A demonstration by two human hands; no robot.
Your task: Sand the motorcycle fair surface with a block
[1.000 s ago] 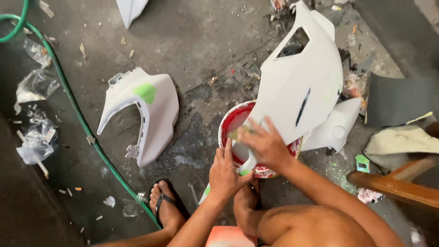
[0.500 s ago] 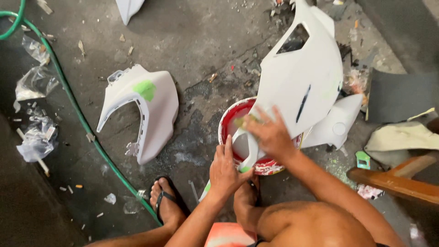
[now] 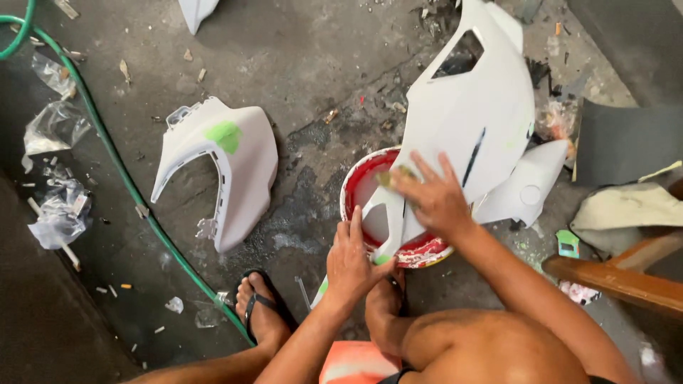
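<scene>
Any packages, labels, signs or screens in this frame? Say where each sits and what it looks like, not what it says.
No signs or screens.
Clear plastic bags: crumpled, see-through, on the floor at far left beside the green hose.
Small green packet: flat, green and white, on the floor at right, by the wooden bar.
Green patch: a blotch on the white panel at left, possibly filler rather than a label.

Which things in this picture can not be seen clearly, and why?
- Red bucket, head view: inside mostly hidden by the white panel.
- Pad under right hand: fingers cover it; kind unclear.
- Panel's lower tip: left hand hides it.
- Second white piece: cut by top edge.
</scene>
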